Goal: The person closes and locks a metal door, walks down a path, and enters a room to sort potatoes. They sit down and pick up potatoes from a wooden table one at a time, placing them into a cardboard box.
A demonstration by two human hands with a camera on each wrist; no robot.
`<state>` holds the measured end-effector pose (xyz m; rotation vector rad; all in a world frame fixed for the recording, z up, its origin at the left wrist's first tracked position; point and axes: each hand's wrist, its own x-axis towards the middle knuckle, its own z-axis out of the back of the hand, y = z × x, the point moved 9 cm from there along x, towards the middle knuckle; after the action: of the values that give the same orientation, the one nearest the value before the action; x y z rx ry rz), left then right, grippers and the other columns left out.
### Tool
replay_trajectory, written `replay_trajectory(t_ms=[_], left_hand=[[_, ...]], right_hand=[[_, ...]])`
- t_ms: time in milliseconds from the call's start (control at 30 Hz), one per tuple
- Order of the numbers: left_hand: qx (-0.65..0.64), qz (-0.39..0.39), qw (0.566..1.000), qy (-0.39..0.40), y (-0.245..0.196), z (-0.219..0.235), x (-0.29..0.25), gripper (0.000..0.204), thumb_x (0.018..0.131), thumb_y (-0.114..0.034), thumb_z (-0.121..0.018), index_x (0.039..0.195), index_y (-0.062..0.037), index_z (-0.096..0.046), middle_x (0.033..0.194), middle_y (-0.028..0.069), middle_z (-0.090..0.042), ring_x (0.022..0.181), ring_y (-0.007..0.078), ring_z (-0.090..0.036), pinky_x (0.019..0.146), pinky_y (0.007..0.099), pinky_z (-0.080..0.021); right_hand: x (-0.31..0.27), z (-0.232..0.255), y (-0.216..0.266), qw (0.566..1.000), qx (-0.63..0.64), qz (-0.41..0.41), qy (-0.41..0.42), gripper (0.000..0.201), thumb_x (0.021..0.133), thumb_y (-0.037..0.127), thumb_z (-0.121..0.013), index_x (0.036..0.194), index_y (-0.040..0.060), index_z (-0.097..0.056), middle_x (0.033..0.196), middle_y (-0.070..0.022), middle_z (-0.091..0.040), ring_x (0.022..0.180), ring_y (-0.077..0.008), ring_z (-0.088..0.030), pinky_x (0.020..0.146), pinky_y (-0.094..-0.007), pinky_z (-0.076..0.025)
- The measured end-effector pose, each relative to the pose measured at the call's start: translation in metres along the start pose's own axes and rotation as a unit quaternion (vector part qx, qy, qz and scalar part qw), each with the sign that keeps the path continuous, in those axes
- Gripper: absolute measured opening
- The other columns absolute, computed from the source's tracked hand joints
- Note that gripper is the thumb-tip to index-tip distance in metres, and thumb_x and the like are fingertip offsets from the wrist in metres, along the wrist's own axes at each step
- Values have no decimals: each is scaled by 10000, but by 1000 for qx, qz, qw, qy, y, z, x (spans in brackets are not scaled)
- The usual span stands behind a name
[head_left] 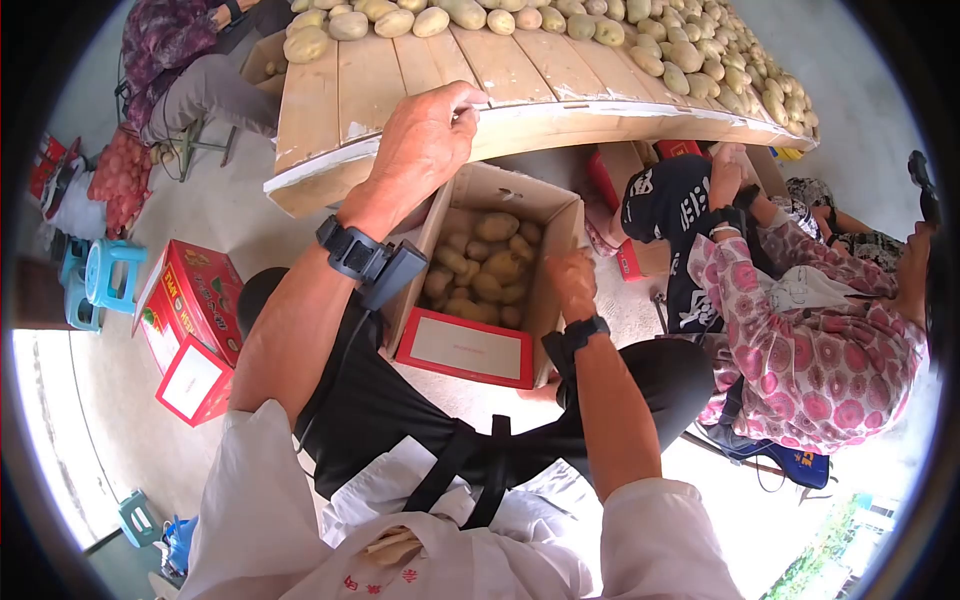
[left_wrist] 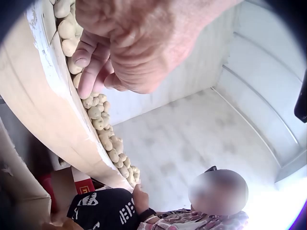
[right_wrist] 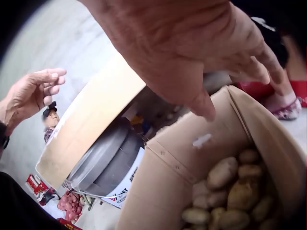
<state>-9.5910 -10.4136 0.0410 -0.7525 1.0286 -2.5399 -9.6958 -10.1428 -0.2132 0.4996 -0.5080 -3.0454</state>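
Note:
A cardboard box (head_left: 470, 345) with a red-and-white flap stands between the person's knees, and potatoes (head_left: 490, 262) lie inside it. Over the near edge of the wooden table (head_left: 440, 66) is the left hand (head_left: 428, 135), its fingers loosely bent and holding nothing; the right wrist view also shows this hand (right_wrist: 34, 93) empty. The right hand (head_left: 573, 285) is by the box's right wall. In the right wrist view the right hand (right_wrist: 187, 57) has its fingers apart above the box wall (right_wrist: 211, 124), with nothing in them; whether it touches the cardboard I cannot tell.
Many potatoes (head_left: 690, 50) cover the table's far part. A person in a patterned top (head_left: 800, 360) sits at the right, another (head_left: 165, 50) at the upper left. A red box (head_left: 195, 320) and blue stools (head_left: 112, 272) stand left. Under the table is a grey bucket (right_wrist: 108, 158).

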Motion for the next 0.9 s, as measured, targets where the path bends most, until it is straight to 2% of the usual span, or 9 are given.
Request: replay_trajectory(t_ms=[67,167,333,433,533,633,700,800,900], left_hand=[[9,7,1000,14,4,-1,-4,205,961,-123,-593,1115,-38,-698,861,172,-702,744,270,-651,745,370,-519],[100,35,967,232,39,-48,-35,229,943,-189,-612,1076,-30,-710,924,196,-711,867,363,-672,807,425,-518],[291,194,806,478,134,-94,-120,429,892,-343,-644,1099,27,-708,1134,221,-706,1037,389,-680,879,446,-543],[251,306,762,512,160,-88,-160,521,887,-425,-689,1134,32,-671,944,223,-717,920,329,-714,748,441,-569],[65,429,773,463,189,-105,-208,573,860,-425,-713,1175,49,-641,889,204,-705,826,273,-711,655,402,-562],[58,364,852,371,263,-136,-237,576,808,-408,-714,1154,49,-671,1117,303,-688,1014,390,-698,871,430,-555],[84,356,854,370,275,-142,-247,498,801,-356,-693,1084,54,-695,1084,311,-688,978,417,-695,857,439,-557],[107,269,909,301,294,-151,-248,287,817,-225,-684,949,30,-686,821,139,-701,726,239,-675,638,388,-528],[60,301,922,237,286,-140,-240,344,810,-289,-644,881,39,-722,963,318,-680,964,462,-664,833,475,-549]], right_hand=[[-7,-23,-27,996,45,-45,67,674,847,275,-623,1380,-82,-413,1246,-315,-635,1186,-448,-621,1007,-474,-508],[-24,-46,-52,979,144,-57,133,630,852,266,-595,1381,-40,-441,1243,-322,-632,1186,-454,-617,1015,-487,-496],[-33,-43,-53,986,111,-40,121,539,884,209,-552,1391,42,-480,1268,-288,-638,1200,-461,-607,1012,-509,-487],[-35,-44,-53,987,112,-38,112,529,887,189,-544,1391,40,-481,1257,-289,-644,1194,-458,-612,1001,-505,-492],[-38,-47,-59,987,115,-47,103,532,878,175,-549,1390,41,-488,1232,-292,-654,1188,-454,-616,994,-500,-497],[-37,-56,-66,988,103,-56,99,514,865,170,-564,1360,37,-531,1217,-291,-661,1183,-445,-623,992,-497,-499],[-39,-62,-71,989,96,-53,100,493,859,172,-573,1331,33,-569,1215,-287,-663,1179,-439,-627,990,-497,-499],[-38,-66,-74,981,133,-80,112,435,847,179,-588,1248,20,-643,1232,-259,-668,1160,-433,-638,988,-496,-501],[-34,-64,-75,982,141,-88,86,403,837,189,-604,1192,13,-677,1211,-247,-679,1141,-429,-646,973,-498,-504]])
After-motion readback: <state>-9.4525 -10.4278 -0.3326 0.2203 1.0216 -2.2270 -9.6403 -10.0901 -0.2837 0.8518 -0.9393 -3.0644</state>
